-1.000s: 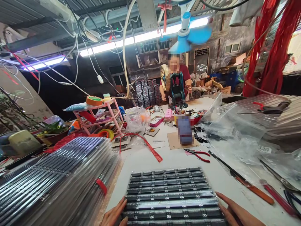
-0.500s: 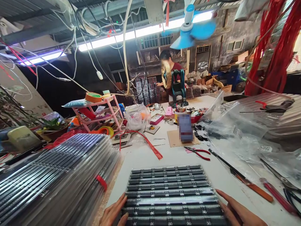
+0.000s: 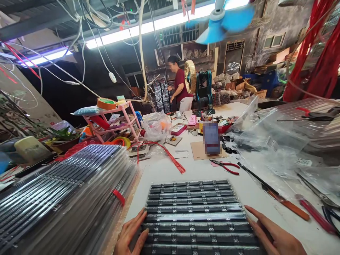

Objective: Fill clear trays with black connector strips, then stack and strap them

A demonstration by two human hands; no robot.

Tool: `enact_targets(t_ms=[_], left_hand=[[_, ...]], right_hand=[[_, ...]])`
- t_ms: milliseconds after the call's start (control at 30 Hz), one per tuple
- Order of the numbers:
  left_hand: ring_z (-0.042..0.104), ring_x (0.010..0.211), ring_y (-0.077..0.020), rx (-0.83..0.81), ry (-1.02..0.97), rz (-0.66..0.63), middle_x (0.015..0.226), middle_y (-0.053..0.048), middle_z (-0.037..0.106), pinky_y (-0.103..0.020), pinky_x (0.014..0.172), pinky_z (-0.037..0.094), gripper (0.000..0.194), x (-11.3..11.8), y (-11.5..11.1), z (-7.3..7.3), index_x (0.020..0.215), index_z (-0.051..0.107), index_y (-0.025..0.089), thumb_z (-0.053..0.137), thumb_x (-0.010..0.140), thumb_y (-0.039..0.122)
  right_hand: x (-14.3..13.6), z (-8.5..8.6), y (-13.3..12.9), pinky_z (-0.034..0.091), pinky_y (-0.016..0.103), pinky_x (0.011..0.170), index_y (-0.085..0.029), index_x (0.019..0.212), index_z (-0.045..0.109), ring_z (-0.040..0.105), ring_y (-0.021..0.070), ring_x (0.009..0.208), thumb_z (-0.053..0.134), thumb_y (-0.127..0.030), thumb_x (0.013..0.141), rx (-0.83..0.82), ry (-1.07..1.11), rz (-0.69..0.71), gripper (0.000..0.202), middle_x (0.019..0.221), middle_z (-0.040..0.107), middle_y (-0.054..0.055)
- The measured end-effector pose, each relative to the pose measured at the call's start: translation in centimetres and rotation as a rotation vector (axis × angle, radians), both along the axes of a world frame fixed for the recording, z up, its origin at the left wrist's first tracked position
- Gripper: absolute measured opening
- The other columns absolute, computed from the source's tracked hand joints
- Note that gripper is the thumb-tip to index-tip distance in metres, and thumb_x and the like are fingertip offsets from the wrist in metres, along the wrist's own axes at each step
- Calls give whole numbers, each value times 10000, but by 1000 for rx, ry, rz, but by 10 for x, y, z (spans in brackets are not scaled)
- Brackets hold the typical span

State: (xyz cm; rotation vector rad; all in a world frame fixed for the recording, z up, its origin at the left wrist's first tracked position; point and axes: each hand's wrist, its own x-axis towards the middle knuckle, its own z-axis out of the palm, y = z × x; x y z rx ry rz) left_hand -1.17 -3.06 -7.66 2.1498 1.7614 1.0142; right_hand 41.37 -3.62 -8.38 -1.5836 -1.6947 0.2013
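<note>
White tabletop (image 3: 196, 171), ridged black strips (image 3: 203, 227)

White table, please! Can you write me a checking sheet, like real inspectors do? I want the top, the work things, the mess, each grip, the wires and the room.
Surface: white table, things spread across it.
Work things: pack of dark toothed strips in front; stack of shiny strips to its left.
Clutter: red-handled pliers, clear plastic bags, pink rack.
Grips: left grip and right grip at the pack's opposite side edges; firmness can't be told.
Cables: many hang overhead, one with a white switch.
Surroundings: blue fan, lit tube lamp, person in dark red beyond the table.
</note>
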Motion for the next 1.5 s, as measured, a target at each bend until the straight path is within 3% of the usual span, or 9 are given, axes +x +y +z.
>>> enact_targets(t_ms=[233, 367, 567, 767, 967, 1100, 1267, 1400, 1500], left_hand=[[575, 1157, -226, -15, 21, 56, 1246, -22, 624, -370, 962, 497, 391, 7, -1, 1, 1226, 600, 289, 545, 857, 405], [578, 1151, -238, 2, 17, 55, 1232, -29, 633, -422, 966, 493, 389, 8, 5, -3, 1217, 607, 284, 487, 877, 429], [513, 1228, -247, -44, -50, 66, 1292, -70, 587, -491, 1071, 371, 447, 19, 9, -4, 1255, 577, 211, 423, 900, 435], [410, 1319, -227, -144, -183, 103, 1362, -78, 523, -457, 1132, 277, 467, 33, -3, 4, 1301, 533, 189, 438, 901, 412], [384, 1335, -219, -211, -424, 116, 1351, -63, 534, -429, 1143, 248, 432, 36, -6, 12, 1254, 580, 209, 484, 886, 413], [569, 1151, -204, -124, -718, 114, 1331, -62, 558, -361, 1037, 411, 452, 42, -17, 31, 1241, 589, 253, 648, 805, 353], [581, 780, -38, 409, -1096, 102, 1314, -13, 566, -139, 754, 485, 548, 52, -28, 77, 1181, 617, 315, 744, 685, 119], [602, 773, -67, 521, -1152, 154, 973, 12, 698, -157, 708, 521, 386, 48, -24, 104, 1059, 680, 266, 680, 715, 92], [626, 946, -111, 475, -1107, 181, 1024, 47, 686, -261, 903, 534, 430, 42, -21, 115, 1096, 656, 311, 644, 732, 83]], right_hand=[[2, -1, -7, 533, 146, 619, -230, 1169, 616, 682, 122, 784, 458, -453, 907, -4, 36, 7, 379, 998, 695, 34], [-7, -14, -17, 552, 267, 758, -285, 1268, 556, 606, 198, 1076, 463, -421, 910, 156, -233, 67, 394, 1262, 590, 53], [-38, -16, -17, 498, 453, 790, -246, 1258, 574, 559, 284, 1130, 322, -454, 950, 156, -456, -71, 450, 1342, 508, 141], [-41, -6, -19, 436, 522, 880, -187, 1240, 587, 501, 319, 1197, 237, -516, 959, 53, -340, -59, 557, 1313, 518, 183], [-39, 2, -18, 410, 534, 970, -170, 1176, 629, 464, 314, 1239, 376, -620, 888, -51, -3, -5, 591, 1315, 518, 184], [-41, 30, -25, 343, 519, 1052, -234, 1207, 607, 408, 283, 1291, 497, -545, 868, -49, 177, 36, 473, 1410, 440, 109], [-37, 68, -26, 316, 448, 1097, -298, 1281, 533, 420, 220, 1284, 515, -365, 909, 162, 460, 78, 379, 1413, 441, 15], [-23, 52, -16, 327, 439, 1084, -261, 1224, 576, 473, 213, 1222, 490, -385, 920, 132, 337, -25, 340, 1290, 543, 36], [-14, 25, -13, 376, 422, 1041, -227, 1185, 599, 526, 213, 1143, 474, -418, 920, 35, 239, -24, 349, 1184, 597, 59]])
